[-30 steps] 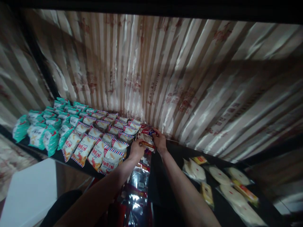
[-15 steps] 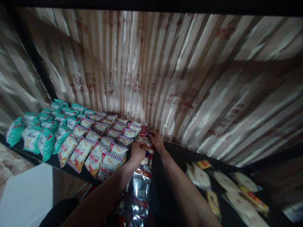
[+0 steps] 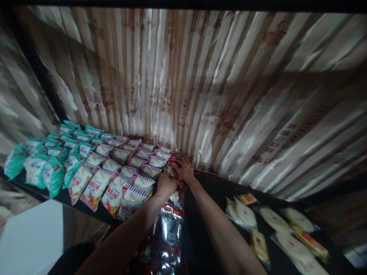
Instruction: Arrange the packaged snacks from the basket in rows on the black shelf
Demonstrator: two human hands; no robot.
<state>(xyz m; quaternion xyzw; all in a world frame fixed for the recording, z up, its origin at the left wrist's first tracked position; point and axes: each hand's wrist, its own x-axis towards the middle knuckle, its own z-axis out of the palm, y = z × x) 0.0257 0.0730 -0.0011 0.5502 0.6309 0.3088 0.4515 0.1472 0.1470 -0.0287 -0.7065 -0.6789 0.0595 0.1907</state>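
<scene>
A red packet [image 3: 175, 160] is laid near the centre of the frame, at the far end of a strip of shiny red and silver packets [image 3: 169, 229] that runs down to the bottom edge. The packet is partly covered by both hands. At its near left side it is touched by the left hand [image 3: 167, 184], whose fingers are bent inward; whether the grip is closed on it cannot be told, since the fingertips are partly hidden. Over its right side the right hand [image 3: 185, 170] is placed, its grip partly open, with the fingers curved and slightly spread on the wrapper. Just to the left, white snack bags [image 3: 133, 200] with red and blue striped edges are stood in close rows, and beyond them, at the far left, teal bags [image 3: 54, 176] are grouped. All are carried by a black shelf [image 3: 212, 183]. In the lower right of the frame, pale round discs [image 3: 294, 246] in clear wrapping are laid flat, with yellow packets [image 3: 259, 246] set among them. A white panel [image 3: 33, 236] is seen in the lower left. The back is covered by pleated, striped sheeting [image 3: 177, 76] printed with reddish figures, below a dark bar [image 3: 183, 4] along the top.
</scene>
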